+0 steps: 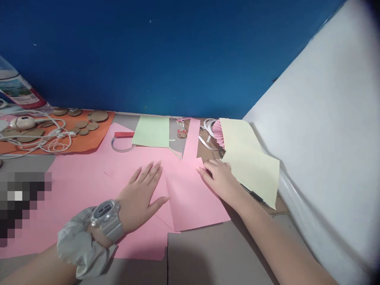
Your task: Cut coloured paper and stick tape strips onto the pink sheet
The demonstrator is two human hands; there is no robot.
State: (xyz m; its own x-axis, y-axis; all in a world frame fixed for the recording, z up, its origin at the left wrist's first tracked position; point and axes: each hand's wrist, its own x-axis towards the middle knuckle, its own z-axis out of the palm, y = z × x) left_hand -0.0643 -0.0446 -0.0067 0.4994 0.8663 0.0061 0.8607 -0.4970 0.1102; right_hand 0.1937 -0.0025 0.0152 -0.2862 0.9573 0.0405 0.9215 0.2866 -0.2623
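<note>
My left hand point(141, 198) lies flat with fingers spread on a large pink paper sheet point(80, 190), its thumb by the edge of a smaller pink sheet point(196, 206). That smaller sheet lies over the large one and bends up slightly along its left side. At its upper right corner my right hand point(221, 176) is closed, thumb and curled fingers pinching the paper. Beyond that corner a narrow pink paper strip point(191, 136) stretches toward the wall. A pale yellow sheet point(252, 170) is right of my right hand, with a black pen point(252, 192) along its lower edge.
A green sheet point(151, 131) and a headband-like loop point(123, 148) lie behind. On orange paper point(89, 142) at left are cardboard discs point(97, 116) and white earphones point(55, 138), near a tilted bottle point(22, 87). A blue wall point(154, 55) and white wall point(326, 99) enclose the table.
</note>
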